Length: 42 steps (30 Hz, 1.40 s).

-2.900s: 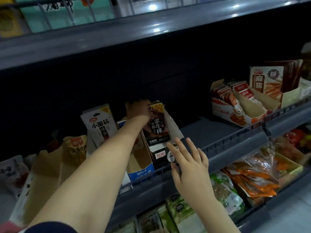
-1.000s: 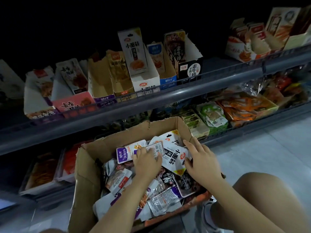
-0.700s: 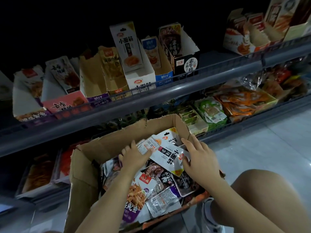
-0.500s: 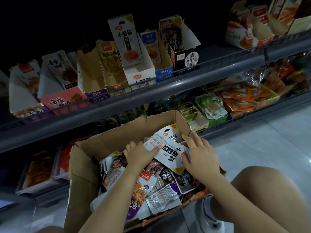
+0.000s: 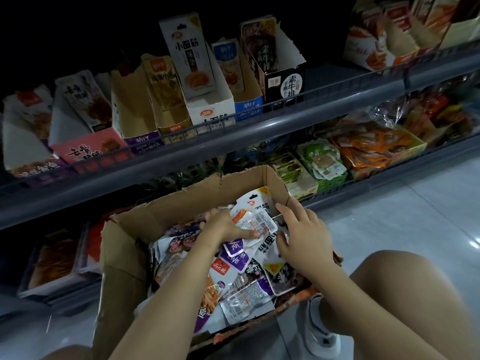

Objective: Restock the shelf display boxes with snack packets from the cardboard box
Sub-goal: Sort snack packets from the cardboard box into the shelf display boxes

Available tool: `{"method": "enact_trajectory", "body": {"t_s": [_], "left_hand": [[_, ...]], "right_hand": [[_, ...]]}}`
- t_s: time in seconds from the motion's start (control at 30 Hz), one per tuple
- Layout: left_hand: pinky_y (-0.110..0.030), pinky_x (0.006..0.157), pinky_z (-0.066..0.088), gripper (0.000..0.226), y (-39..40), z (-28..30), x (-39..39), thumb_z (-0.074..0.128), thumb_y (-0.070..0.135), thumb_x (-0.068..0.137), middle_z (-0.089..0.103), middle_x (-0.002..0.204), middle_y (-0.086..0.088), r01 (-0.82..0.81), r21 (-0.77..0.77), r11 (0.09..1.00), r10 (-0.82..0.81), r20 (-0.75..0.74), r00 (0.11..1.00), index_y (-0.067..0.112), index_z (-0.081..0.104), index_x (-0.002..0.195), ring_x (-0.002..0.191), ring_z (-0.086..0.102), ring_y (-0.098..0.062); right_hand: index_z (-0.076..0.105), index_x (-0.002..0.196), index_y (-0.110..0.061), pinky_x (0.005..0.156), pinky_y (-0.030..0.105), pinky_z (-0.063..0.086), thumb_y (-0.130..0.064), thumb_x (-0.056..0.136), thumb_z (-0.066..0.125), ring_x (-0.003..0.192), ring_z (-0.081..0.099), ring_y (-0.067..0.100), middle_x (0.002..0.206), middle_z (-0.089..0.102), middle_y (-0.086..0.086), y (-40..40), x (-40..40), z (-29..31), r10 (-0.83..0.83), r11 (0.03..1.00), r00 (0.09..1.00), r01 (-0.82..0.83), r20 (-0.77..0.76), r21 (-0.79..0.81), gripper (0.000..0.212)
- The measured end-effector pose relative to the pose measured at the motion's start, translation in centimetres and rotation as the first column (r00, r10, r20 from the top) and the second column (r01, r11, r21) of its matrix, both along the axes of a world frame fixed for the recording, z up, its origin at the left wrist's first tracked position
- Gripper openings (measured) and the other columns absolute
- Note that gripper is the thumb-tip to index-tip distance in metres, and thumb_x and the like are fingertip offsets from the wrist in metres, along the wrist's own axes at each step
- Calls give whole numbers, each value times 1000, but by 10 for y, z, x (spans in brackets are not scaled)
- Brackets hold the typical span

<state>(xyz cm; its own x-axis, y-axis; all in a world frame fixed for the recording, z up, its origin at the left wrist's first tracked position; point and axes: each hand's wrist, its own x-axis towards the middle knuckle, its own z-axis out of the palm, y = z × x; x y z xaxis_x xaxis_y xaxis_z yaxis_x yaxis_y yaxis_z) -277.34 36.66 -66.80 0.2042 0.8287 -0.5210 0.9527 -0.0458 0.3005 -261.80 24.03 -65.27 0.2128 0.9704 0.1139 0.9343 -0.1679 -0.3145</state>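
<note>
Snack packets (image 5: 233,271): a loose heap lying every way inside the cardboard box (image 5: 122,255), which stands on the floor against the lower shelf edge.
Change: half a second back the left hand's fingers were curled on a white packet's near edge; now the thumb lies flat across that packet, and purple packets show just below the wrist.
Left hand (image 5: 220,226): knuckles bent, thumb pressing the barcode packet (image 5: 253,220) — whether the fingers close under it, I cannot tell.
Right hand (image 5: 304,232): fingers spread and loosely bent over the white packet (image 5: 270,249) by the box's right wall, thumb against its edge; a firm hold is not shown.
Barcode packet: face up, long axis slanting from the box's far right corner down toward the left hand.
Shelf display boxes (image 5: 210,110): a row along the upper shelf's front rail, open tops tilted back; the white one holds an upright packet — the brown one (image 5: 135,110) beside it looks nearly bare.
Lower shelf: trays of green packets (image 5: 324,162) and orange packets (image 5: 374,149).
</note>
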Motion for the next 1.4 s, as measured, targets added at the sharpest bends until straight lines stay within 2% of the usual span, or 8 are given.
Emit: {"method": "enact_trajectory", "body": {"t_s": [0.2, 0.33, 0.5, 0.63, 0.83, 1.0, 1.17, 1.4], "left_hand": [[-37, 111, 31, 112, -1, 3, 1, 80, 62, 62, 19, 157, -8, 88, -92, 992, -84, 46, 995, 11, 30, 149, 142, 26, -29], [-37, 103, 44, 97, -2, 8, 5, 86, 58, 57, 45, 144, -4, 104, -73, 992, -97, 91, 991, 18, 46, 135, 127, 48, -25], [-37, 98, 45, 106, -6, 9, 0, 92, 46, 53, 42, 144, -3, 5, -92, 996, 15, 219, 976, 20, 34, 139, 127, 47, -27], [-29, 79, 53, 60, -9, 12, -7, 93, 34, 56, 68, 104, 7, -72, -117, 990, 111, 370, 922, 24, 59, 104, 91, 64, -15], [-45, 89, 56, 72, -17, 17, -23, 92, 20, 61, 71, 110, -1, -108, -265, 958, 231, 493, 839, 17, 58, 125, 94, 71, -20], [-29, 86, 46, 84, -40, 22, -22, 87, 26, 69, 47, 143, 3, -27, 6, 1000, 21, 451, 892, 28, 40, 139, 117, 52, -16], [-25, 81, 39, 77, -52, 26, -23, 85, 33, 71, 43, 146, 5, -15, 132, 991, -45, 440, 897, 30, 40, 134, 126, 48, -18], [-36, 72, 61, 70, -49, 41, -36, 87, 22, 69, 60, 112, 12, -179, 113, 977, 66, 643, 763, 39, 44, 121, 89, 67, -8]], "right_hand": [[44, 140, -21, 92, 42, 45, -33, 86, 59, 121, 49, 35, 150, 37, 11, -1, 0, 3, 12, 1000, 1000, -12, -5, -12, 57], [49, 136, -19, 88, 44, 48, -34, 84, 62, 116, 53, 37, 145, 43, 14, 0, 0, 0, 8, 1000, 1000, -9, -15, -17, 56], [42, 142, -21, 95, 42, 43, -34, 87, 57, 123, 48, 35, 151, 35, 12, -2, 0, 4, 15, 999, 1000, -15, -23, -37, 58], [34, 145, -23, 101, 40, 38, -35, 91, 50, 130, 41, 31, 155, 26, 8, -2, 0, 6, 20, 998, 999, -22, -30, -61, 57], [36, 144, -23, 100, 42, 39, -34, 90, 51, 128, 42, 32, 155, 28, 9, -3, -1, 7, 23, 997, 999, -26, -41, -76, 57], [38, 144, -22, 101, 41, 38, -36, 92, 51, 130, 40, 32, 155, 28, 9, -3, -1, 8, 16, 997, 999, -19, -33, -80, 56], [39, 143, -22, 101, 42, 39, -35, 91, 53, 130, 41, 33, 154, 30, 9, -3, -3, 8, 17, 995, 1000, -19, -26, -93, 56], [37, 144, -23, 104, 41, 37, -39, 94, 48, 133, 39, 29, 154, 32, 6, -1, -3, 8, -6, 997, 998, 2, -56, -76, 53]]}}
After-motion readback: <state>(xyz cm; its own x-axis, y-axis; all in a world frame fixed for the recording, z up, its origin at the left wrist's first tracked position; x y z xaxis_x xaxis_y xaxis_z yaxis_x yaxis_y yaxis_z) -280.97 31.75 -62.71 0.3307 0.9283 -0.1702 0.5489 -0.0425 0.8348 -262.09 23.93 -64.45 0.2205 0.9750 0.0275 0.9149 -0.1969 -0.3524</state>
